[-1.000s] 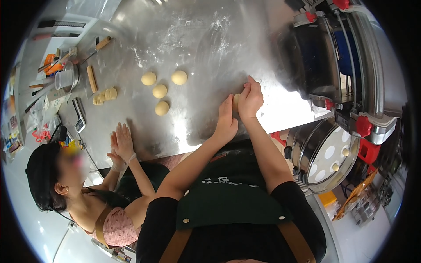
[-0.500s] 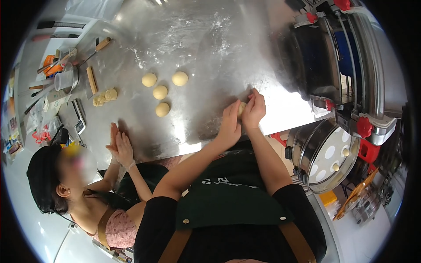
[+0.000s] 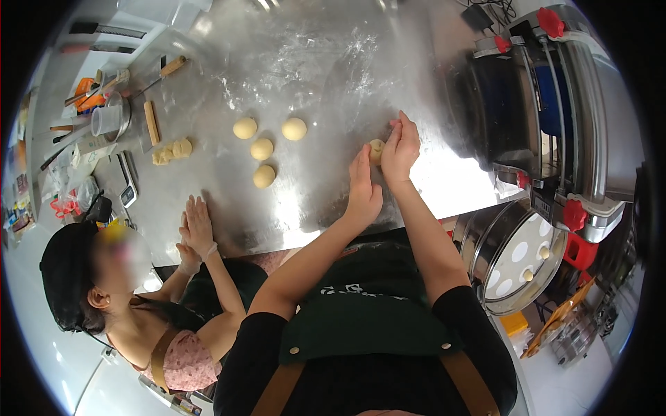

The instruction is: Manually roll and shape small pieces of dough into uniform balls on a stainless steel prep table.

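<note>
A pale yellow dough ball (image 3: 376, 151) sits between my palms, low over the steel table (image 3: 326, 139). My left hand (image 3: 364, 186) presses against its left side with the fingers held together. On the other side, my right hand (image 3: 401, 149) cups it, fingers pointing away from me, and hides part of it. Several smooth dough balls lie on the table to the left: one (image 3: 245, 127) at the far left, another (image 3: 294, 129) to its right, one (image 3: 261, 149) in the middle and the nearest (image 3: 263, 176).
At the left a co-worker's hands (image 3: 198, 232) are pressed together. Beyond them lie dough pieces (image 3: 172, 152), a wooden stick (image 3: 151, 123) and a scale (image 3: 127, 180). A large machine with red knobs (image 3: 574, 215) stands at right, above a round steamer (image 3: 513, 260) holding two small dough pieces.
My hands have shifted against each other, the right one farther forward, and more of the dough ball shows between them. The co-worker's hands have also slid against each other. The view has shifted slightly.
</note>
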The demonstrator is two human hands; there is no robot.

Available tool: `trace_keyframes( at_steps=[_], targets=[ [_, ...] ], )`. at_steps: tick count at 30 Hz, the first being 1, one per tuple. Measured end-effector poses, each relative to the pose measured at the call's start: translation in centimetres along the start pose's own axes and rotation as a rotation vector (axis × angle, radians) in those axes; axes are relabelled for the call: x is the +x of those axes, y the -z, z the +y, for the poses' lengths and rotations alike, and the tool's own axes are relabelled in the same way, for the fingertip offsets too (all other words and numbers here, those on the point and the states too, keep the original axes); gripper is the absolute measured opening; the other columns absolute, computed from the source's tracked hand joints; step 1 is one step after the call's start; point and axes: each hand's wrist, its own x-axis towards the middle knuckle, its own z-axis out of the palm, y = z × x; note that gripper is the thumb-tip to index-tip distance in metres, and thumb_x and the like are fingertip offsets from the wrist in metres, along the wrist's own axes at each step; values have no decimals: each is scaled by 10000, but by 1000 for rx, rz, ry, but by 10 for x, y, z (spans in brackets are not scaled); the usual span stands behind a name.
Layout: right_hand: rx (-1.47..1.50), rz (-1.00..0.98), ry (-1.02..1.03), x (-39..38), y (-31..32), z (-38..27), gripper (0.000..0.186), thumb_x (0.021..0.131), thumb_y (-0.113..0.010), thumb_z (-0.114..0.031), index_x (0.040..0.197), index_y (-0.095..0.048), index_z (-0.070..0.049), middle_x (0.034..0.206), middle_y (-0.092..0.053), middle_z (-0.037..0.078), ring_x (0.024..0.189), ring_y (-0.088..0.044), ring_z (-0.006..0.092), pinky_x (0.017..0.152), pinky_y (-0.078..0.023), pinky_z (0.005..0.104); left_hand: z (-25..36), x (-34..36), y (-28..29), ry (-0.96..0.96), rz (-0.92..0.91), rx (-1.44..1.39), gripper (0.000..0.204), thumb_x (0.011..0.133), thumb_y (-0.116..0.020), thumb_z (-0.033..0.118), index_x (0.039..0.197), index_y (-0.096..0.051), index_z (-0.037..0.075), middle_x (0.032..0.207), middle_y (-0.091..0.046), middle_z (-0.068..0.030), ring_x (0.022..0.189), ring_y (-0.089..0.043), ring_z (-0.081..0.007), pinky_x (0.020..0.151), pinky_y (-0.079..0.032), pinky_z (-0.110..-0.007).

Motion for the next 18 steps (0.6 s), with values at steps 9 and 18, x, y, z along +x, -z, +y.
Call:
trace_keyframes(
  at_steps=[9,18],
  targets=[
    [-275,7,61,0,-20,14,275,828,-500,-32,1081,-607,-33,866,-616,52,812,-593,240,705,-429,370,-10,11,8,83,6,1,745,707,-368,-104,1426,-191,-15,1415,-284,-216,1305,-299,-348,1110,-213,-407],
    [-158,4,8,-7,-9,-5,285,805,-498,-7,1064,-618,-19,837,-618,62,777,-601,246,679,-465,370,-4,2,5,120,-108,-24,726,719,-373,-106,1419,-206,-9,1420,-281,-209,1323,-284,-336,1111,-214,-404]
  ],
)
